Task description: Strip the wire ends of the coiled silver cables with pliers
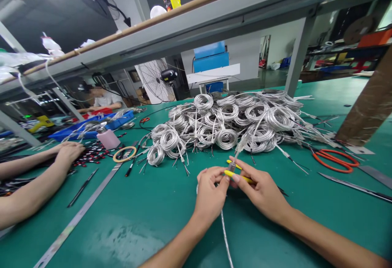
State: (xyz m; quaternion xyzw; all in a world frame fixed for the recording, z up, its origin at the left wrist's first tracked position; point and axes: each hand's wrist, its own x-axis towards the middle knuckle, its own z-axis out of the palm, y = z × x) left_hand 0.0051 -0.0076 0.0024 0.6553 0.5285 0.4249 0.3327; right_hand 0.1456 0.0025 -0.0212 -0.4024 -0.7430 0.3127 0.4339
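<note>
Head view of a wire-finishing bench, with places given from the heap of coiled silver cables (232,123) at the middle of the green mat (147,215). Just in front of the heap, on the near side, the person's left hand (211,192) and right hand (260,188) meet above the mat, fingertips touching around one silver cable (226,235). The right hand is closed on a yellow-handled cutter (234,173), whose long axis runs roughly level, from the right palm toward the left fingertips; its tip is hidden between the fingers, so whether the blades bite the cable cannot be told. The left hand pinches the cable end at that same spot, its fingers drawn together on it. From the grip the cable trails straight back toward the viewer and off the lower edge, while a short stretch rises away toward the heap; the two axes, cable and cutter, thus cross at the pinch, equally near to both hands. Right of the heap lie orange-handled scissors (335,159); a steel ruler (76,219) slants across the mat left of the heap, beside a ring of tape (124,154) and a pink bottle (108,138). Farther left a co-worker's hands (69,153) rest on the mat among small parts. Beyond the heap stand a blue tray (92,127), a floor fan (156,81) and another seated person; a grey shelf (196,31) spans overhead.
</note>
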